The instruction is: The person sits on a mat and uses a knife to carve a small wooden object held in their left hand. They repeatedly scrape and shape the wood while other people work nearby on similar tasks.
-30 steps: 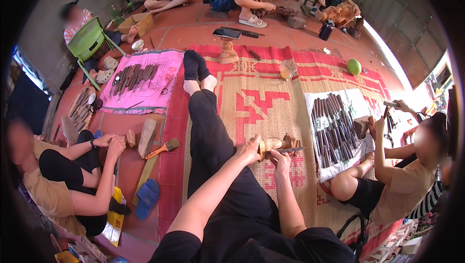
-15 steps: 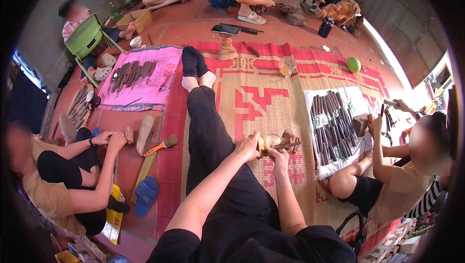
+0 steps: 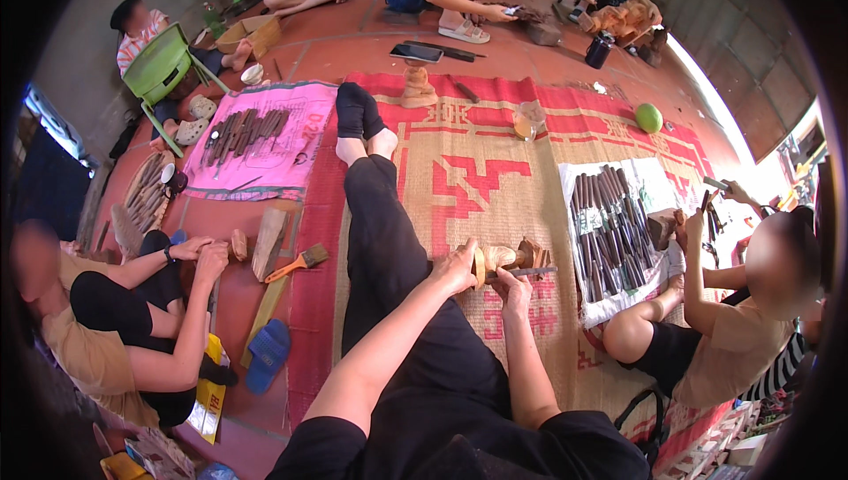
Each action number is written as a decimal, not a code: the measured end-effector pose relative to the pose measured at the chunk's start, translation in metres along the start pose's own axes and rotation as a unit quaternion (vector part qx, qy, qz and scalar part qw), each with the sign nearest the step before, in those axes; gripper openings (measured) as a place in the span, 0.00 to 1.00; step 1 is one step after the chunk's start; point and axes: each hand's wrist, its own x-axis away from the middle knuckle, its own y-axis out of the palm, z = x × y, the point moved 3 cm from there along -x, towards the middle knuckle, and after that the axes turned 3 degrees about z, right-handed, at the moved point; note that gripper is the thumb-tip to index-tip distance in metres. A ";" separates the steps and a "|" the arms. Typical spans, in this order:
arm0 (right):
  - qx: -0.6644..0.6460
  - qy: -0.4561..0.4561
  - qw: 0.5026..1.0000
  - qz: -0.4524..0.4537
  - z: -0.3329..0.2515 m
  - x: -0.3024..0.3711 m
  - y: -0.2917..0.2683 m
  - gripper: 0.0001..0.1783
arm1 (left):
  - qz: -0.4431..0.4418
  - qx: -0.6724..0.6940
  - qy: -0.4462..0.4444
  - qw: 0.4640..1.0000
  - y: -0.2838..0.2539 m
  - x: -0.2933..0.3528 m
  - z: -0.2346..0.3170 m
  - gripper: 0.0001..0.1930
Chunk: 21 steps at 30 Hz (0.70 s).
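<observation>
Above my lap, my left hand (image 3: 458,270) is wrapped around the left end of a pale brown wood carving (image 3: 503,256), which lies on its side. My right hand (image 3: 513,293) is closed on a slim carving chisel (image 3: 539,271) with a dark shaft, held across the near side of the carving. The chisel's left end is partly hidden by my fingers. Beneath them lies the red and tan woven mat (image 3: 459,308), where my outstretched legs rest.
To the right, several chisels lie on a white cloth (image 3: 583,308); more are on a pink cloth (image 3: 291,178) at the far left. A brush (image 3: 305,261), a blue slipper (image 3: 267,356) and a glass (image 3: 528,120) lie around. Co-workers sit on both sides.
The carving has rolled slightly in my left hand, and the chisel has shifted a little down and right. At the back, a co-worker's hand has moved right.
</observation>
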 end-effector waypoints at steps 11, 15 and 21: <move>0.013 -0.005 0.999 0.030 -0.007 0.010 0.009 0.07 | 0.004 -0.003 0.001 1.000 -0.002 0.002 0.002 0.34; 0.002 -0.008 1.000 0.029 -0.007 0.015 0.015 0.08 | 0.038 0.011 0.029 0.999 0.001 0.002 -0.005 0.34; -0.004 -0.020 0.999 0.032 -0.008 0.013 0.014 0.07 | 0.014 0.023 0.022 0.999 -0.003 0.004 0.001 0.34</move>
